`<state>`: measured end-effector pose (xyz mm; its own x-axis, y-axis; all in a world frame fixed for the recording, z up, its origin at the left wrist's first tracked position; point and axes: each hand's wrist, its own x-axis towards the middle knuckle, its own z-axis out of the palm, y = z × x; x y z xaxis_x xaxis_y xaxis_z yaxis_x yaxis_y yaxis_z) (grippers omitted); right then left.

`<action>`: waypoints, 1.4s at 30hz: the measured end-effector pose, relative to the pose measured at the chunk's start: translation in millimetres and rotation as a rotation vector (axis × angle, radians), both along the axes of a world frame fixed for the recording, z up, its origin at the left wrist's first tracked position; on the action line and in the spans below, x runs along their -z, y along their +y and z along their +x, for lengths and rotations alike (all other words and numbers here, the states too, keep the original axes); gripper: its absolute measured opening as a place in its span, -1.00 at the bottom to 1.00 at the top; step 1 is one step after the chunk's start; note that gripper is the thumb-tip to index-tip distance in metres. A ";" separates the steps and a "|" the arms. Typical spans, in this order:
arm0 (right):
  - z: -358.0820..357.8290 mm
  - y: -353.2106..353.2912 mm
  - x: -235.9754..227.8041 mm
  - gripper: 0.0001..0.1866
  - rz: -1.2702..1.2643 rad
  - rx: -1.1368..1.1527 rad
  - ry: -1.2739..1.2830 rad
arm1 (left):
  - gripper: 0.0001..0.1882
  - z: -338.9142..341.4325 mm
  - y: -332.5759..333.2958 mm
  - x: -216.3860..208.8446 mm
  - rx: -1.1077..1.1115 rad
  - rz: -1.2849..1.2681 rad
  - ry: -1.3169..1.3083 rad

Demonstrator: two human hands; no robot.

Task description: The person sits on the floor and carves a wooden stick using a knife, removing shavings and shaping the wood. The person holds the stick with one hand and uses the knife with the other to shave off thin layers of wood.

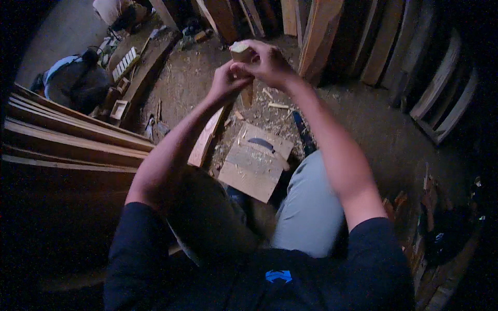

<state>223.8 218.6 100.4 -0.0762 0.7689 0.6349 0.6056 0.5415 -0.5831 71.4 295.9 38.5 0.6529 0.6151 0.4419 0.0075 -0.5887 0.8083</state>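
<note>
Both my arms reach out ahead, above the littered floor. My right hand [267, 63] grips a small piece of wood [240, 48] with a pale, cut-looking end. Just below and to the left, my left hand [232, 80] has its fingers closed at the lower part of the same piece. Most of the piece is hidden by the fingers. Between my knees lies a square wooden board [244, 173], strewn with shavings. A knife [262, 144] with a dark curved blade and a light wooden handle rests on it, apart from both hands.
Wood shavings [277, 105] cover the floor around the board. A narrow plank [207, 137] lies left of the board. Stacked long boards [67, 132] stand at the left, and upright planks [321, 41] lean at the back. Another person [78, 83] sits at far left beside a thick beam [150, 65].
</note>
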 end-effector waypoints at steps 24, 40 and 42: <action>-21.1 37.9 66.0 -0.55 -0.395 -0.133 0.078 | -0.63 -35.1 41.9 50.7 0.137 -0.095 0.176; 9.5 -53.5 176.0 -0.40 -1.302 0.025 -1.022 | -0.71 -66.0 65.3 68.2 0.072 -0.192 0.282; 2.3 -74.9 181.4 -0.36 -1.339 -0.018 -1.061 | -0.72 -62.5 62.1 61.4 0.081 -0.212 0.299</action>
<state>226.1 143.6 -81.0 -0.0218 0.6770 -0.7357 0.9981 0.0567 0.0226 8.9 358.0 -22.8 0.7840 0.6138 0.0924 0.2222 -0.4165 0.8815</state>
